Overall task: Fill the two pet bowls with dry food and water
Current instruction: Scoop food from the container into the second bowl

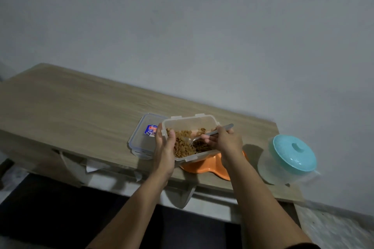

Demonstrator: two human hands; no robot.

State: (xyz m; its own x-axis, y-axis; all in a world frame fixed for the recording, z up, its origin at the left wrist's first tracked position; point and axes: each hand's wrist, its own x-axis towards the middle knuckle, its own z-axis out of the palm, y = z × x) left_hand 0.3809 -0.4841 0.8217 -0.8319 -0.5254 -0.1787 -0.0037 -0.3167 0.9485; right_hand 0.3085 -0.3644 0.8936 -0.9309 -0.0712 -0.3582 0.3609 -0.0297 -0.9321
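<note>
Holding the clear food container [188, 127] by its left end, the left hand [165, 147] curls its grip around the wall while the right hand [224, 140] pinches a metal spoon [210, 132] dipped into the dry food [183, 143]. The orange pet bowl [206, 168] sits beneath, at the desk's [81, 103] near edge; the container's lid [144, 137] lies just left, a teal-lidded pot [291, 153] at the right corner.

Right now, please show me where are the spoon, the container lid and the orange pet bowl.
spoon [217, 132]: head view, on the metal handle just left of the right hand.
container lid [144, 141]: head view, on its clear flat top below the sticker.
orange pet bowl [206, 169]: head view, on its near rim.
</note>
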